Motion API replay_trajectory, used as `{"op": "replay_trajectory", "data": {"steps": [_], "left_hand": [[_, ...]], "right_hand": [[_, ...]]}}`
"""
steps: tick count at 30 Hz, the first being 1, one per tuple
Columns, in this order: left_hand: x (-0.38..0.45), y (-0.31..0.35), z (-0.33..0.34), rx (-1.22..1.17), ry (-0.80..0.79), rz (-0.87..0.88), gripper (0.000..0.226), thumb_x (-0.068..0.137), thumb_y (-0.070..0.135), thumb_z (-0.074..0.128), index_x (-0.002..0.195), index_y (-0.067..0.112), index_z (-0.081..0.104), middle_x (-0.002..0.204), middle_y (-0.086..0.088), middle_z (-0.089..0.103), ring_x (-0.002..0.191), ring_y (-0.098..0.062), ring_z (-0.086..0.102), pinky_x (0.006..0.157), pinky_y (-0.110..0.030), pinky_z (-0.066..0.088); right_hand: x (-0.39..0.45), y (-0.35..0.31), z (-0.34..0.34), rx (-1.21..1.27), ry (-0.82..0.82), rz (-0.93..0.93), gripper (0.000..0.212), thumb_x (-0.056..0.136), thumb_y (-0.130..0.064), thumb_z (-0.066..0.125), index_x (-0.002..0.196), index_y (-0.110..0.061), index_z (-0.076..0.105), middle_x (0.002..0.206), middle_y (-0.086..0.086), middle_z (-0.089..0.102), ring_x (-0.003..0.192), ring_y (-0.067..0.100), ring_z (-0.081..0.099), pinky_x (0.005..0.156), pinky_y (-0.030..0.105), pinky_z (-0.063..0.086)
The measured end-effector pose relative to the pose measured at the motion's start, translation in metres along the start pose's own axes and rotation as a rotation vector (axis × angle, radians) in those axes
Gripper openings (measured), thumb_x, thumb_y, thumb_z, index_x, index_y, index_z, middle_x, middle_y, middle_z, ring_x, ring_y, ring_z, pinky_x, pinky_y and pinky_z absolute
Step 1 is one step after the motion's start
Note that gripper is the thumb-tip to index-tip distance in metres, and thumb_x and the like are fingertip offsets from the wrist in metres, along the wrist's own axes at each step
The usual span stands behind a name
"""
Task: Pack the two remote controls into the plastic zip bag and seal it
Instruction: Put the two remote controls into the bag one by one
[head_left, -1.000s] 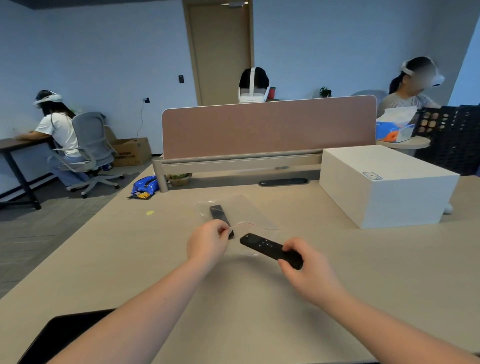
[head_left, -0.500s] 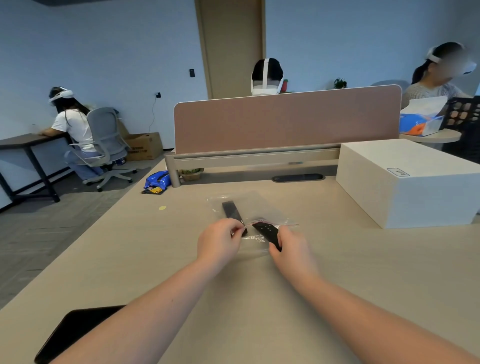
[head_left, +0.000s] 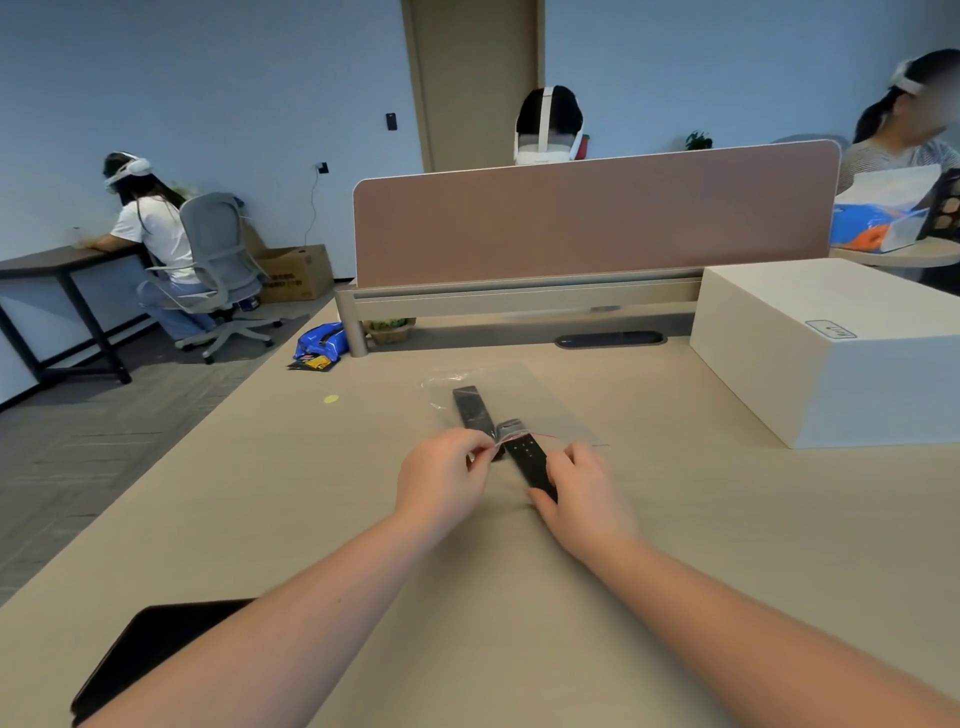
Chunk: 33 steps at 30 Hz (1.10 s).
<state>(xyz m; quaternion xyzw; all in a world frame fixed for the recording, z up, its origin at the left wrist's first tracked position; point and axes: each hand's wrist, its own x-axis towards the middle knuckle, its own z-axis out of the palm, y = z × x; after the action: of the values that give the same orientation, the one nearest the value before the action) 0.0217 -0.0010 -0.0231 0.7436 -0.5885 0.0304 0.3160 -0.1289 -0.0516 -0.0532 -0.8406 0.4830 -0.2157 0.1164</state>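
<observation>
A clear plastic zip bag (head_left: 535, 402) lies flat on the beige table, its red-lined mouth facing me. One black remote (head_left: 471, 410) rests inside it. My left hand (head_left: 441, 475) pinches the near edge of the bag's mouth and lifts it. My right hand (head_left: 582, 491) grips the near end of a second black remote (head_left: 530, 457), whose far tip sits at the bag's mouth, under the raised edge.
A large white box (head_left: 831, 348) stands to the right on the table. A brown divider panel (head_left: 592, 218) runs along the back. A dark tablet (head_left: 150, 649) lies at the near left. Blue packets (head_left: 318, 345) lie at the far left edge. People sit at desks around.
My right hand brought the second remote from mid-air down and leftward to the bag's mouth. My left hand stayed on the bag's edge. The camera view shifted slightly.
</observation>
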Motion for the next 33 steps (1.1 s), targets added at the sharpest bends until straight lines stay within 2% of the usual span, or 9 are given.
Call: {"op": "replay_trajectory", "data": {"steps": [6,11,13,16,20,24,27,30,33], "left_hand": [[-0.002,-0.002,0.003,-0.011,-0.006,0.016,0.012,0.088,0.026,0.057,0.09,0.026,0.069,0.091,0.005,0.072,0.086,-0.019,0.061,0.071,-0.032,0.049],[-0.001,-0.003,0.005,0.007,-0.013,0.044,0.013,0.088,0.026,0.057,0.091,0.026,0.069,0.091,0.006,0.072,0.086,-0.018,0.061,0.069,-0.03,0.047],[-0.002,-0.004,0.004,0.014,-0.013,0.047,0.013,0.088,0.026,0.057,0.091,0.026,0.069,0.09,0.006,0.072,0.086,-0.018,0.061,0.07,-0.032,0.049],[-0.003,-0.006,0.002,0.042,-0.012,0.059,0.013,0.088,0.026,0.056,0.09,0.027,0.069,0.09,0.006,0.072,0.087,-0.018,0.061,0.07,-0.034,0.051],[-0.002,-0.013,0.001,0.056,-0.044,0.059,0.013,0.087,0.028,0.056,0.089,0.028,0.069,0.09,0.006,0.072,0.088,-0.018,0.061,0.071,-0.035,0.052],[-0.005,-0.018,0.003,0.068,-0.079,0.068,0.014,0.088,0.034,0.057,0.091,0.028,0.069,0.093,0.006,0.07,0.093,-0.018,0.059,0.074,-0.032,0.049],[-0.009,-0.022,0.004,0.076,-0.125,0.09,0.027,0.082,0.047,0.061,0.099,0.027,0.068,0.1,0.009,0.07,0.1,-0.015,0.055,0.079,-0.031,0.047],[-0.012,-0.028,0.003,0.148,-0.264,0.154,0.047,0.074,0.058,0.064,0.111,0.03,0.06,0.111,0.009,0.065,0.109,-0.016,0.051,0.086,-0.033,0.048],[-0.017,-0.035,0.006,0.252,-0.281,0.211,0.046,0.082,0.048,0.059,0.124,0.032,0.049,0.123,0.01,0.058,0.117,-0.016,0.047,0.089,-0.032,0.046]], "right_hand": [[-0.006,0.012,-0.003,-0.115,-0.008,-0.047,0.032,0.095,-0.031,0.045,0.093,-0.004,0.061,0.1,0.014,0.06,0.098,0.031,0.056,0.073,0.037,0.047],[0.0,0.011,0.007,-0.183,0.038,-0.111,0.024,0.075,-0.021,0.075,0.058,-0.006,0.064,0.063,0.01,0.061,0.066,0.03,0.064,0.047,0.033,0.051],[0.006,0.007,0.011,-0.169,0.032,-0.11,0.016,0.082,-0.016,0.063,0.072,-0.005,0.067,0.078,0.013,0.065,0.085,0.032,0.063,0.064,0.039,0.054],[0.018,0.001,0.018,-0.214,-0.025,-0.081,0.025,0.09,-0.01,0.041,0.102,-0.006,0.063,0.111,0.012,0.061,0.113,0.03,0.048,0.09,0.04,0.045],[0.031,-0.007,0.025,-0.212,-0.085,0.009,0.033,0.091,-0.01,0.034,0.116,-0.011,0.054,0.128,0.008,0.056,0.125,0.027,0.042,0.095,0.039,0.043],[0.036,-0.003,0.029,-0.219,-0.128,0.008,0.035,0.089,-0.012,0.034,0.119,-0.016,0.053,0.132,0.006,0.056,0.126,0.027,0.042,0.095,0.039,0.042],[0.031,0.008,0.025,-0.192,-0.077,-0.028,0.028,0.091,-0.018,0.038,0.106,-0.014,0.061,0.122,0.005,0.061,0.12,0.027,0.045,0.093,0.038,0.044],[0.022,0.025,0.011,-0.156,0.09,-0.074,0.023,0.088,-0.02,0.047,0.088,-0.01,0.068,0.099,0.007,0.068,0.1,0.03,0.055,0.08,0.037,0.051],[0.015,0.045,-0.005,-0.16,0.284,-0.079,0.009,0.078,-0.013,0.062,0.071,-0.008,0.065,0.076,0.009,0.065,0.08,0.033,0.058,0.063,0.039,0.053]]}}
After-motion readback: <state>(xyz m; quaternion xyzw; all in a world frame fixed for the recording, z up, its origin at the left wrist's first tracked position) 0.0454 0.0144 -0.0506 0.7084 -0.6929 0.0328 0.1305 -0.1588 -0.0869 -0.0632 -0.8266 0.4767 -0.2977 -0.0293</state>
